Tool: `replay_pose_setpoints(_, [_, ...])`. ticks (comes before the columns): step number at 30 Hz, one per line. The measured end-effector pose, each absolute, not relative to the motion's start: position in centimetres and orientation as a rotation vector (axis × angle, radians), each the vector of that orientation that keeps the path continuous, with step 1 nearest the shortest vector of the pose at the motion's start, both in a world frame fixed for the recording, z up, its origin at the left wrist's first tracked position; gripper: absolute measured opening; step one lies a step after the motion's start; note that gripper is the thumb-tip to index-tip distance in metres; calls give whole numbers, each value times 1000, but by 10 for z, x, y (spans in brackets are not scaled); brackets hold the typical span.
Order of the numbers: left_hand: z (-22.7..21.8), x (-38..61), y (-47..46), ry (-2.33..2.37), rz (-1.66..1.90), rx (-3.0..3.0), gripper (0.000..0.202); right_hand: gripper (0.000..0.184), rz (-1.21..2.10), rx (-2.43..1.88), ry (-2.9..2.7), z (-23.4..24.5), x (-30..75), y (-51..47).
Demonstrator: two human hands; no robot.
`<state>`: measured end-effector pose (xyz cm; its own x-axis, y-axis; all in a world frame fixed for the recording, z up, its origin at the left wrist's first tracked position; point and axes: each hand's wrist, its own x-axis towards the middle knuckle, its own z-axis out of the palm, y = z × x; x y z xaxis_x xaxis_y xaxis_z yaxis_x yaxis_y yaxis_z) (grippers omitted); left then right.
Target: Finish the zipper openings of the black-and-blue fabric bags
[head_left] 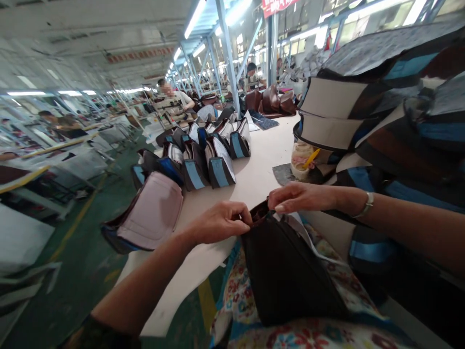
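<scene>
Left hand (221, 223) + right hand (301, 198) both pinched closed on top edge of black bag (286, 276), which sits on lap at table (254, 179) edge. Fingertips partly hidden in fabric. Red banner (276, 6) txt unreadable, cut off.

Bag (286, 276) on lap (250, 300) at table (261, 165) near edge, hands on its top.
Left hand (221, 223) and right hand (301, 198) pinch the bag's top edge from either side. Pouch (152, 215) lies left of left hand, overhanging table edge. Bag row (203, 160) runs back behind pouch. Rolls (301, 162) sit behind right hand, with bag stack (381, 111) to their right.
</scene>
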<state>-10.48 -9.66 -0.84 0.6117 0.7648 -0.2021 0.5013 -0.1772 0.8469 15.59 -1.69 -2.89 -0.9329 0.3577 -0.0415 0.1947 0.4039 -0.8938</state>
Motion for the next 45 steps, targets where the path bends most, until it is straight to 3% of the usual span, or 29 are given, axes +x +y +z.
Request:
replay_pose_setpoints(2, [-2,-99,-101,1029,329,1759,23,37,1583,-409,-2452,-31,155,-23])
replay_pose_setpoints(8, [-4,-65,-107,1074,475,1551,32,31,1766,-413,-2200,-33,150,-33])
replay_pose_setpoints(15, [-16,-54,-105,1095,593,1438,19,30,1947,-518,-2040,-26,156,-36])
replay_pose_setpoints(29, [-15,-49,-107,1213,506,1734,26,16,1866,-679,-1944,-36,152,-42])
replay_pose_setpoints(38, [-10,-45,-111,1292,432,2338,23,6,1091,-747,-2259,-41,148,-57])
replay_pose_setpoints(42, [-12,-51,-115,1249,463,2202,23,8,705,-403,-2358,-45,155,-64])
replay_pose_setpoints(45, [-11,-55,-115,1188,463,1929,37,12,298,-181,-2510,-45,164,-67])
